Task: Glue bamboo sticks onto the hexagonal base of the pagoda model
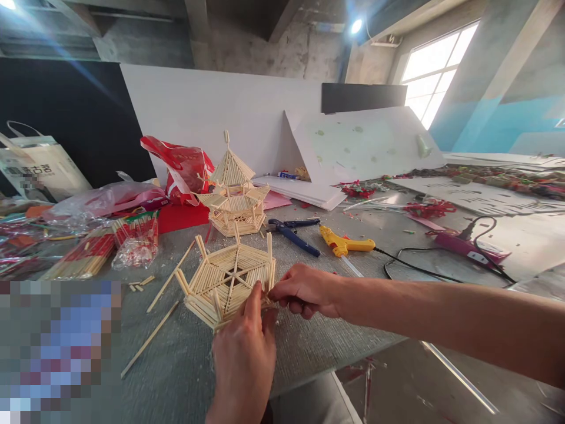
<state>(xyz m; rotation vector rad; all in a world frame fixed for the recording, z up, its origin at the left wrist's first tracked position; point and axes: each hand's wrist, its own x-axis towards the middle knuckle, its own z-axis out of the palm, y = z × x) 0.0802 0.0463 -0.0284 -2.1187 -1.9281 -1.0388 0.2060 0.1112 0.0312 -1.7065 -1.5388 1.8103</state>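
Left hand (243, 353) braces the near edge of the hexagonal stick frame (226, 281), fingers curled against it, thumb up on the rim. Right hand (304, 290) pinches shut on the frame's right corner; can't tell if a loose stick is in the pinch. Frame sits flat on the table (309, 341), near the front edge. Best to keep the left hand steady as a stop and press lightly, the upright posts look fragile. Finished stick pagoda (233, 191) just behind, clear of the hands. Loose sticks (163, 294) lie left of the frame, bundled sticks (95, 253) further left. Blue pliers (293, 232) and yellow glue gun (346, 242) beyond the right hand, its cord (419, 270) trailing right
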